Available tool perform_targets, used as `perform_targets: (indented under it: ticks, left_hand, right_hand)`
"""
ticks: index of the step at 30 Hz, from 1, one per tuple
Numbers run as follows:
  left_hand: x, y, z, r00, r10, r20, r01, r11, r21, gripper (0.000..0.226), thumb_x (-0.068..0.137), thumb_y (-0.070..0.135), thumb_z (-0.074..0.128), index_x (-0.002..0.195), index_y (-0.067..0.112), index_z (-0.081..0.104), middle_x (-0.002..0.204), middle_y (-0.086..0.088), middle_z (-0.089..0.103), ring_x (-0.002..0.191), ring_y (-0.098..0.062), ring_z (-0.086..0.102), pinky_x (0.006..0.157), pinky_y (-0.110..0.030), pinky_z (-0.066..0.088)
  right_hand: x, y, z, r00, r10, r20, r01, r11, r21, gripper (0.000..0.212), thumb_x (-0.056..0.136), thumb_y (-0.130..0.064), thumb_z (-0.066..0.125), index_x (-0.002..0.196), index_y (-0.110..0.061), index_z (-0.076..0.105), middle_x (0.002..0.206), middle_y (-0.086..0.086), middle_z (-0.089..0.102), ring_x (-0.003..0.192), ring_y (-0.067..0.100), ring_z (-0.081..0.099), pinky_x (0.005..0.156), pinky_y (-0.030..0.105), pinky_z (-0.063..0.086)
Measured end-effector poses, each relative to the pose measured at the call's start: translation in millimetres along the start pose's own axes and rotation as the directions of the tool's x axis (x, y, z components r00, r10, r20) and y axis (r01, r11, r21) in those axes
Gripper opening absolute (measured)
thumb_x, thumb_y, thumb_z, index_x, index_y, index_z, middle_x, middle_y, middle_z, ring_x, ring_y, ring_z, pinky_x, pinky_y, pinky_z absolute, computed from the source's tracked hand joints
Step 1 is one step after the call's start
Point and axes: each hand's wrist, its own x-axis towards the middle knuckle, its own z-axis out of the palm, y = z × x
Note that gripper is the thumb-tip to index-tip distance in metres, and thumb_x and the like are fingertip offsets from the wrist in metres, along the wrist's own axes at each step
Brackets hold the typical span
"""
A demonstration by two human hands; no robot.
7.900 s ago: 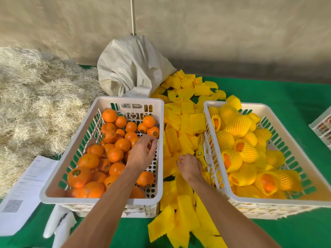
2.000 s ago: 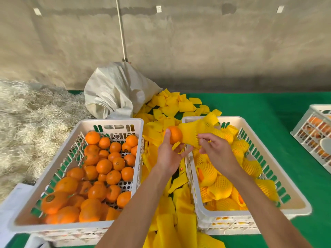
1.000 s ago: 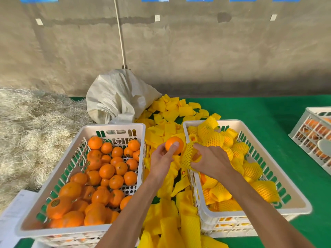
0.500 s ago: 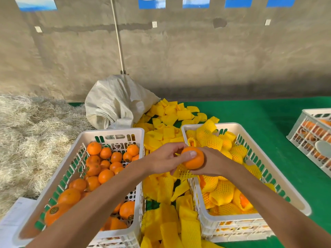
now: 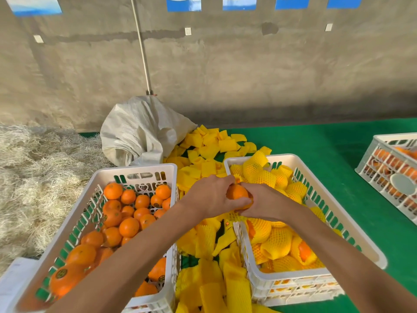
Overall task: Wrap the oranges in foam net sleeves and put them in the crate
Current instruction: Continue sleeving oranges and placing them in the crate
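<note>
Smooth round orange (image 5: pixel 235 192) gripped by both left hand (image 5: pixel 212 196) and right hand (image 5: pixel 262 203); meshy yellow foam sleeve (image 5: pixel 234 216) bunched at its 6 o'clock.

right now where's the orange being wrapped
Mid-frame in the head view, the orange is held between both hands, above the yellow sleeves, beside the right crate's left rim.

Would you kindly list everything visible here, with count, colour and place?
Left white plastic crate: one, holds many bare oranges.
Right white plastic crate: one, holds yellow-netted oranges.
Loose foam net sleeves: many, yellow, between and behind crates.
Woven sack: one, white, behind left crate.
Straw pile: pale, far left.
Third crate: white, right edge.
Green table cover: underneath.
Held orange: one, between both hands.
Left hand, right hand: gripping it.
</note>
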Motion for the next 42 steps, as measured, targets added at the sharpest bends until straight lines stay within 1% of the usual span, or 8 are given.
perform_targets:
  ticks: [9,15,20,22,28,35,38,42]
  left_hand:
    - [30.2,33.5,21.7,0.973,-0.224,0.048,0.228,0.965,-0.127,0.064,0.089,0.056,0.073,0.131,0.010,0.059,0.134,-0.014,0.050,0.122,-0.029,0.051,0.099,-0.038,0.047]
    - [50.1,48.1,36.4,1.000,-0.017,0.020,0.025,0.856,-0.516,0.023,0.092,0.022,0.078,0.103,0.002,0.072,0.092,-0.007,0.063,0.096,-0.030,0.056,0.079,-0.038,0.044]
    - [64.0,57.4,66.5,0.998,-0.060,0.014,0.054,0.758,-0.649,0.015,0.089,-0.005,0.071,0.103,-0.005,0.077,0.103,-0.022,0.073,0.099,-0.035,0.066,0.084,-0.049,0.057]
    - [68.6,62.2,75.4,0.993,-0.115,-0.007,0.077,0.703,-0.707,0.030,0.087,-0.012,0.066,0.114,-0.001,0.076,0.114,-0.019,0.072,0.104,-0.030,0.065,0.081,-0.037,0.057]
    - [85.8,77.7,83.4,0.972,-0.236,0.011,0.148,0.576,-0.804,0.049,0.087,-0.014,0.060,0.128,0.011,0.072,0.119,-0.004,0.063,0.103,-0.015,0.059,0.077,-0.028,0.053]
    - [96.5,86.5,90.2,0.969,-0.241,-0.044,0.099,0.550,-0.829,0.045,0.088,-0.016,0.063,0.123,0.009,0.075,0.106,0.002,0.063,0.096,-0.012,0.058,0.063,-0.006,0.047]
    - [98.2,83.7,92.6,0.971,-0.235,-0.032,0.107,0.554,-0.826,0.043,0.088,-0.013,0.069,0.124,0.009,0.074,0.105,0.003,0.063,0.091,-0.010,0.059,0.064,-0.008,0.049]
    - [88.7,69.3,91.9,0.983,-0.178,0.038,0.140,0.610,-0.780,0.037,0.095,0.002,0.070,0.131,0.010,0.069,0.133,-0.005,0.065,0.120,-0.021,0.061,0.085,-0.024,0.055]
  right_hand:
    - [-11.2,12.4,-14.6,0.982,0.020,-0.190,-0.058,0.979,-0.195,0.072,0.064,-0.067,0.065,0.130,-0.045,0.046,0.092,-0.017,0.060,0.077,0.010,0.057,0.054,0.020,0.036]
    - [-27.0,40.9,-24.4,0.966,0.123,-0.229,-0.174,0.960,-0.220,0.066,0.073,-0.052,0.079,0.132,-0.037,0.051,0.115,-0.010,0.064,0.093,0.014,0.059,0.067,0.024,0.048]
    - [-47.1,63.4,-27.1,0.947,0.228,-0.226,-0.274,0.942,-0.196,0.073,0.076,-0.050,0.082,0.137,-0.031,0.046,0.129,0.000,0.061,0.111,0.023,0.058,0.084,0.036,0.052]
    - [-55.4,70.2,-29.9,0.937,0.275,-0.216,-0.310,0.940,-0.143,0.071,0.079,-0.051,0.081,0.133,-0.033,0.040,0.127,0.001,0.059,0.108,0.023,0.057,0.081,0.034,0.049]
    - [-70.0,74.1,-46.3,0.945,0.271,-0.184,-0.274,0.962,0.011,0.048,0.093,-0.050,0.066,0.128,-0.031,0.040,0.121,-0.002,0.061,0.106,0.022,0.061,0.085,0.041,0.052]
    - [-63.1,55.0,-45.4,0.856,0.224,-0.465,-0.409,0.844,-0.346,0.044,0.094,-0.048,0.066,0.133,-0.029,0.060,0.115,0.003,0.071,0.104,0.030,0.067,0.084,0.040,0.052]
    - [-54.7,46.7,-42.8,0.831,0.306,-0.466,-0.505,0.765,-0.398,0.044,0.096,-0.046,0.065,0.134,-0.026,0.057,0.122,0.004,0.068,0.109,0.030,0.067,0.087,0.042,0.057]
    - [-48.7,44.7,-37.2,0.826,0.326,-0.461,-0.532,0.722,-0.443,0.031,0.100,-0.029,0.060,0.132,-0.029,0.059,0.126,0.001,0.065,0.110,0.032,0.067,0.080,0.040,0.055]
